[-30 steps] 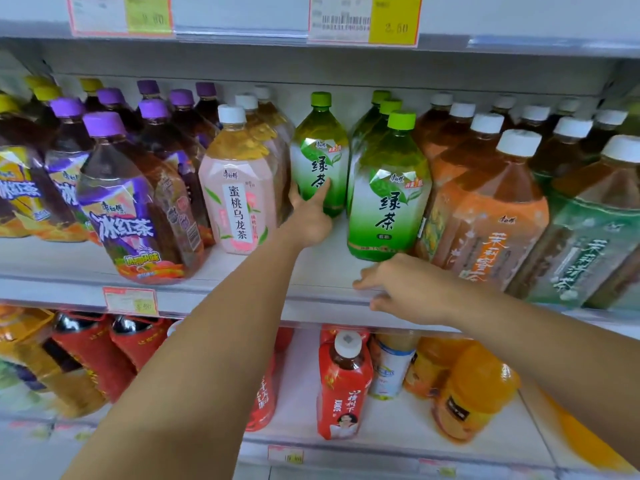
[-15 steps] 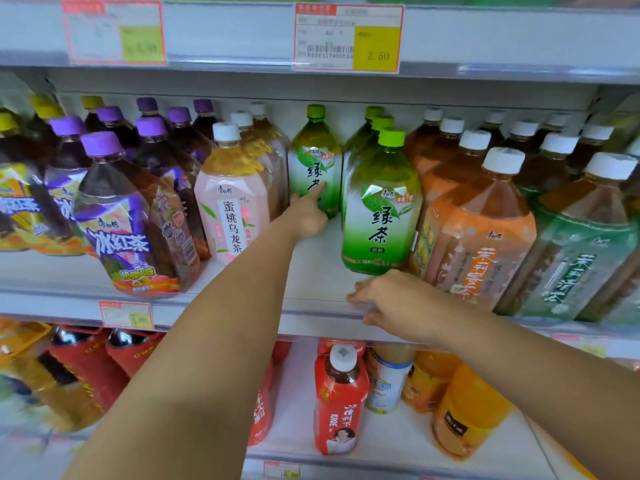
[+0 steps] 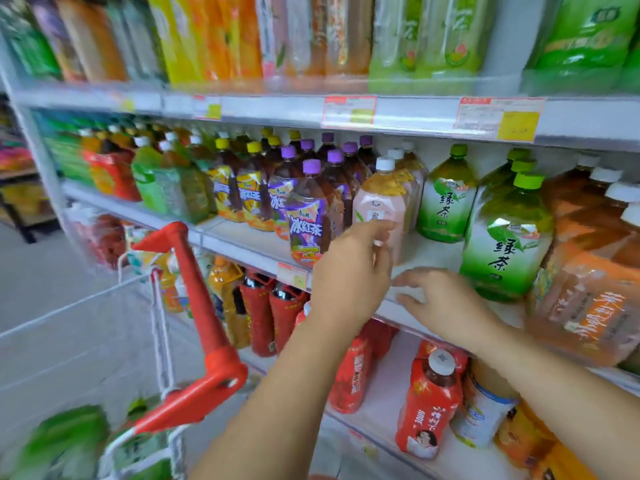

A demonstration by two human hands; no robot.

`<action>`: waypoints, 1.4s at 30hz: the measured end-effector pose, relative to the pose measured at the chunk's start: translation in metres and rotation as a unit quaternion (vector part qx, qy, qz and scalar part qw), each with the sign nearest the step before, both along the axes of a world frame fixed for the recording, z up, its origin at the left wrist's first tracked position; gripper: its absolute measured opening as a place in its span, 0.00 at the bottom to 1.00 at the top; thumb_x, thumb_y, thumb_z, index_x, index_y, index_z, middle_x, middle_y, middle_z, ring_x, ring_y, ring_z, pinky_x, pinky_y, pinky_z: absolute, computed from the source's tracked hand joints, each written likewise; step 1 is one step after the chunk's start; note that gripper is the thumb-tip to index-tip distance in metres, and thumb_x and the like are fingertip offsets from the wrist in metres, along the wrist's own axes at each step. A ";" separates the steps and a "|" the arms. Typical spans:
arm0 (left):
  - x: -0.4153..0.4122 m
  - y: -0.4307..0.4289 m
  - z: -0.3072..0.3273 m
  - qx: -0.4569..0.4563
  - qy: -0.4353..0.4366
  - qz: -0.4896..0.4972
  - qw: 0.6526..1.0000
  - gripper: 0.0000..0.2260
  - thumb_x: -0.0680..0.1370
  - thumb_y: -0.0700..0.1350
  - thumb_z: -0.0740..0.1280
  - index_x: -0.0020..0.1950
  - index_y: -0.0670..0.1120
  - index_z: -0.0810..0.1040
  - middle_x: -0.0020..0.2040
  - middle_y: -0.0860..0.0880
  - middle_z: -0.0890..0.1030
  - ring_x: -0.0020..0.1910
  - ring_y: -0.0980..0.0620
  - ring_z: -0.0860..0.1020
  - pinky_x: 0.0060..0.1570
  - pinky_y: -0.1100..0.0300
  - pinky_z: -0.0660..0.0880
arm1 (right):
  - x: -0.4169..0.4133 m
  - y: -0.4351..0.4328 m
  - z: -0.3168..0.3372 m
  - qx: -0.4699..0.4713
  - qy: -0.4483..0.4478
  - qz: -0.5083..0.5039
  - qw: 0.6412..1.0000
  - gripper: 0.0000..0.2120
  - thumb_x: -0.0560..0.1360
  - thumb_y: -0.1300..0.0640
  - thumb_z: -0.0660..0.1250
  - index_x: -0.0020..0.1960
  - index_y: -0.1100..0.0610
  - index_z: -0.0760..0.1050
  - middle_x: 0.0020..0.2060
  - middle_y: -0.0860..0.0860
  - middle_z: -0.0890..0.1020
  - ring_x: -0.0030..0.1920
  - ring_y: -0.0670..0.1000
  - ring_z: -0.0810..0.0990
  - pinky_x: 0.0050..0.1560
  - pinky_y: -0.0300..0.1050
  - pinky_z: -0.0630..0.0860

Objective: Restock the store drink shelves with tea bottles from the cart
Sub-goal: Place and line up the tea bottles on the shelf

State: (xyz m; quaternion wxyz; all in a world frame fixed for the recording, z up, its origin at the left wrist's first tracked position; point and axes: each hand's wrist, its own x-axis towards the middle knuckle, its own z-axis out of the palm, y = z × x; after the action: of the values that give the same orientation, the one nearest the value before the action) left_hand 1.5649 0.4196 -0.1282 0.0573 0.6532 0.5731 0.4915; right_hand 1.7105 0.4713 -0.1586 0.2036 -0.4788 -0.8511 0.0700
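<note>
Tea bottles: in cart, below-left of both hands; axis blurred. Left hand nearer, fingers loosely spread, empty. Right hand likewise, over shelf edge.

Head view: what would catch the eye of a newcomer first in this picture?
First come the two bare hands at the centre: the left hand held open before a pink bottle, the right hand at the shelf edge. Next, the big green tea bottle at right and the red cart handle lower left.
</note>
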 end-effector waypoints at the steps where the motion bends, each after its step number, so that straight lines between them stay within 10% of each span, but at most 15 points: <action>1: -0.010 -0.016 0.007 0.007 0.014 0.028 0.999 0.15 0.76 0.45 0.60 0.62 0.54 0.76 0.54 0.55 0.80 0.46 0.54 0.78 0.47 0.53 0.76 | -0.018 -0.011 0.008 -0.002 0.033 0.036 0.999 0.09 0.74 0.55 0.67 0.53 0.49 0.80 0.52 0.48 0.83 0.55 0.50 0.79 0.54 0.43 0.71; 4: -0.044 -0.062 0.020 0.016 0.042 0.120 0.992 0.15 0.75 0.49 0.60 0.60 0.58 0.75 0.55 0.57 0.79 0.51 0.54 0.79 0.48 0.52 0.76 | -0.075 -0.045 0.028 -0.058 0.120 0.168 0.977 0.05 0.69 0.52 0.64 0.37 0.42 0.74 0.40 0.46 0.83 0.45 0.49 0.81 0.45 0.49 0.76; 9: -0.111 -0.132 0.023 0.004 0.037 0.250 0.967 0.13 0.77 0.46 0.63 0.60 0.58 0.76 0.54 0.59 0.80 0.50 0.59 0.79 0.48 0.55 0.76 | -0.148 -0.103 0.045 -0.041 0.210 0.319 0.923 0.09 0.70 0.49 0.64 0.47 0.49 0.80 0.40 0.43 0.79 0.43 0.45 0.78 0.45 0.41 0.73; 16: -0.191 -0.194 -0.031 -0.192 0.046 0.415 0.888 0.13 0.78 0.46 0.62 0.60 0.58 0.76 0.55 0.58 0.80 0.49 0.55 0.79 0.49 0.56 0.77 | -0.183 -0.118 0.018 0.108 -0.114 0.438 0.885 0.34 0.62 0.25 0.48 0.40 0.49 0.80 0.35 0.44 0.78 0.48 0.49 0.75 0.60 0.49 0.66; 21: -0.207 -0.210 -0.059 -0.330 0.035 0.412 0.849 0.15 0.80 0.48 0.60 0.65 0.57 0.72 0.58 0.57 0.79 0.50 0.55 0.79 0.50 0.56 0.77 | -0.193 -0.085 0.017 0.114 -0.137 0.444 0.878 0.30 0.64 0.24 0.54 0.38 0.50 0.76 0.40 0.50 0.77 0.47 0.53 0.76 0.50 0.51 0.75; 27: -0.211 -0.227 -0.070 -0.465 0.056 0.310 0.828 0.17 0.81 0.48 0.60 0.68 0.47 0.71 0.60 0.49 0.78 0.47 0.55 0.75 0.52 0.64 0.73 | -0.201 -0.049 0.024 0.103 -0.101 0.401 0.905 0.44 0.59 0.19 0.32 0.29 0.54 0.70 0.34 0.49 0.78 0.45 0.50 0.77 0.42 0.48 0.74; 34: -0.198 -0.236 -0.071 -0.434 -0.100 0.255 0.858 0.17 0.80 0.48 0.62 0.69 0.48 0.70 0.45 0.52 0.81 0.39 0.59 0.82 0.46 0.59 0.81 | -0.236 -0.080 0.020 0.156 -0.116 0.350 0.916 0.15 0.74 0.37 0.60 0.42 0.46 0.77 0.43 0.46 0.82 0.51 0.51 0.78 0.62 0.47 0.63; 42: -0.258 -0.255 -0.085 -0.435 -0.119 0.318 0.834 0.17 0.80 0.45 0.61 0.69 0.48 0.69 0.59 0.47 0.78 0.49 0.51 0.80 0.43 0.61 0.76 | -0.316 -0.147 -0.007 0.013 -0.216 0.461 0.860 0.12 0.74 0.45 0.65 0.52 0.50 0.79 0.51 0.48 0.81 0.53 0.52 0.78 0.48 0.44 0.72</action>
State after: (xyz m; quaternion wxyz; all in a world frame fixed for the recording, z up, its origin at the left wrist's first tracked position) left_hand 1.3064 0.1644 -0.2134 0.2440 0.2791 0.8927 0.2561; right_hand 1.3942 0.3243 -0.1660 -0.0344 -0.0317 -0.9981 0.0400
